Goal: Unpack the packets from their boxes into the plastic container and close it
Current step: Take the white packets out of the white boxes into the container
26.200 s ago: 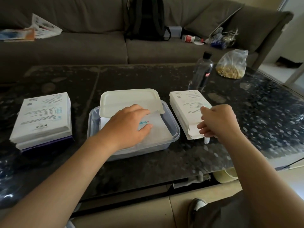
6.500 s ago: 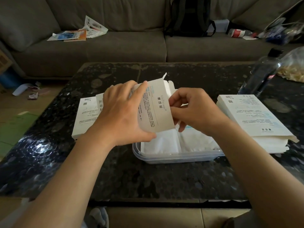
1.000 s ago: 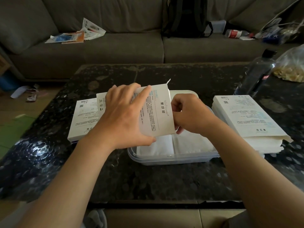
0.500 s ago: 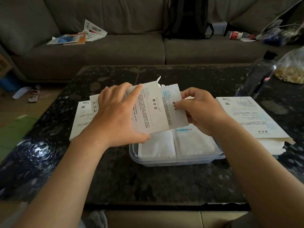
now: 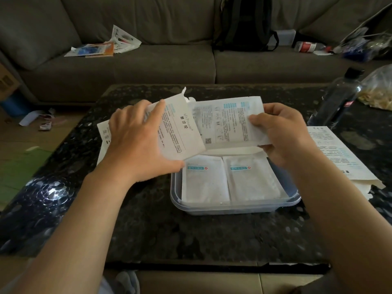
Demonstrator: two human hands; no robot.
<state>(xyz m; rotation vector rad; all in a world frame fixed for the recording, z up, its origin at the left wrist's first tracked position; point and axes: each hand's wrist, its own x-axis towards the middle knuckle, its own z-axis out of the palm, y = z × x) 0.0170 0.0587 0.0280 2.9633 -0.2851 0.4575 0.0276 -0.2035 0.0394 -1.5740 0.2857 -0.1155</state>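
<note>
In the middle of the head view, above the container (image 5: 233, 206), both grips hold something in the air. The left grip (image 5: 137, 143) holds a white box (image 5: 180, 132). Its fingers lie spread over the printed face and its thumb is curled under the lower edge. The box is tilted, and its open flap end points up and away from the person.

The right grip (image 5: 284, 132) pinches a flat white packet (image 5: 229, 122) at the right end, with the thumb on the printed face and the fingers curled behind. The packet lies just to the right of the box and is almost level. Its left end goes behind the edge of the box, and I cannot tell whether that end is inside the box.

Below them the clear container stands open on the bench (image 5: 169, 230). Two other packets (image 5: 204, 179) lie flat in it side by side, touching each other.

The bench is dark and speckled. On its right side is a stack (image 5: 339, 153) of white boxes, partly hidden by the right forearm. Near its far right corner stand a dark bottle (image 5: 337, 100) and a clear bag (image 5: 377, 90). Behind the bench is a grey sofa (image 5: 148, 66), with a black backpack (image 5: 246, 22) and some papers (image 5: 101, 47) on it.
</note>
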